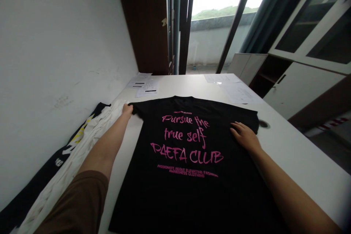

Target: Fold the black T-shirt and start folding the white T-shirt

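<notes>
A black T-shirt [181,197] with pink lettering lies spread on the white table [178,84], its collar toward the far end. At the end of the left sleeve, my left hand [127,110] is closed, pinching the sleeve's edge. My right hand [245,136] rests flat on the shirt near the right sleeve, fingers stretched out and slightly apart. The shirt's lower hem runs out of view at the bottom.
Along the wall at left lie white garments [90,135] and a dark garment [33,190] with yellow print. Paper sheets [148,87] lie at the far left, more papers [236,89] at the far right. A round cable hole [264,124] sits beside the right sleeve. White cabinets [307,87] stand at right.
</notes>
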Demonstrator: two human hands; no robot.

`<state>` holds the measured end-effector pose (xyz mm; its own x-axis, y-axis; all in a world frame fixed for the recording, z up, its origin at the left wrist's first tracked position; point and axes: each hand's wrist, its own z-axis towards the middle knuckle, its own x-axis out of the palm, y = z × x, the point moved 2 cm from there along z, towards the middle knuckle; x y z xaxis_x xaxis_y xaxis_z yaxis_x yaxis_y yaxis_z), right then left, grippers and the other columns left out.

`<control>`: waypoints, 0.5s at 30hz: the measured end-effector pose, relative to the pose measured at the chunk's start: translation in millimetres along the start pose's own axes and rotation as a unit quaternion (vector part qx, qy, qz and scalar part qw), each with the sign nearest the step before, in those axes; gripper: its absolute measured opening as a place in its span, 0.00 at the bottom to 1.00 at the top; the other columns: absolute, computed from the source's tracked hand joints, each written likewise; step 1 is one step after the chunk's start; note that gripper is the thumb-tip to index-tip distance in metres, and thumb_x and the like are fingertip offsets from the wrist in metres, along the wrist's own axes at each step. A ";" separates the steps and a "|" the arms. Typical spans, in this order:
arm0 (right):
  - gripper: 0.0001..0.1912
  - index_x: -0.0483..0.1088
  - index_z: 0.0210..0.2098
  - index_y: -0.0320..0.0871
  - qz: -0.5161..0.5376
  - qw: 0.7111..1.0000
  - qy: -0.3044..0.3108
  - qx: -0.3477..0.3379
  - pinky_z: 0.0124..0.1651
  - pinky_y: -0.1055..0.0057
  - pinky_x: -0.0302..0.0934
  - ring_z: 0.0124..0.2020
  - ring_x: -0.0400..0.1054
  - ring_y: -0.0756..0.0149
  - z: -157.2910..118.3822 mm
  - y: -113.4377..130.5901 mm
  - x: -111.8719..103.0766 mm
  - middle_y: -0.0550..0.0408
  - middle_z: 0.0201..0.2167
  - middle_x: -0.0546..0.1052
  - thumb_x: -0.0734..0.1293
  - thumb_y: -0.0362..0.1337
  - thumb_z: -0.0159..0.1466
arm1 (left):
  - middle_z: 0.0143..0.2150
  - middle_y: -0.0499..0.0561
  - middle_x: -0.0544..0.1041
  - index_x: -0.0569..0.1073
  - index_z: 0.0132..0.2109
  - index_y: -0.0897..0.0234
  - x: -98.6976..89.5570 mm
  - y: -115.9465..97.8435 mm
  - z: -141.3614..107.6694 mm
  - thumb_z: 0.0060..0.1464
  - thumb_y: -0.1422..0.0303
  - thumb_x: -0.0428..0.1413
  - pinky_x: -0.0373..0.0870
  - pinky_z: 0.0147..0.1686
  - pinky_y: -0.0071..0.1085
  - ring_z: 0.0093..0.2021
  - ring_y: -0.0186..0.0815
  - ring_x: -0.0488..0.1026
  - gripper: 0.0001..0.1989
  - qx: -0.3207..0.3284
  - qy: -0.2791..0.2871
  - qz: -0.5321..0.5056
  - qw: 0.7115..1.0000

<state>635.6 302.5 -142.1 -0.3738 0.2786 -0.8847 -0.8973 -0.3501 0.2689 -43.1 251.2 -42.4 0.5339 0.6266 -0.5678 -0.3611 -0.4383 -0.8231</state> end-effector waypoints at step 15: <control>0.25 0.74 0.57 0.46 -0.016 1.000 -0.001 0.000 0.67 0.47 0.57 0.65 0.63 0.49 -2.9 1.9 -0.5 0.47 0.61 0.73 0.57 0.49 0.69 | 0.34 0.58 0.80 0.75 0.44 0.68 -4.2 2.8 -20.9 0.49 0.63 0.66 0.72 0.40 0.38 0.45 0.51 0.78 0.17 -0.015 0.056 -0.050 0.997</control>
<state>634.8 299.1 -142.2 -0.3447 0.2920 -0.8922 -0.9092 -0.3402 0.2399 -30.4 233.9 -42.2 0.6491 0.5923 -0.4774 -0.2798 -0.3976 -0.8738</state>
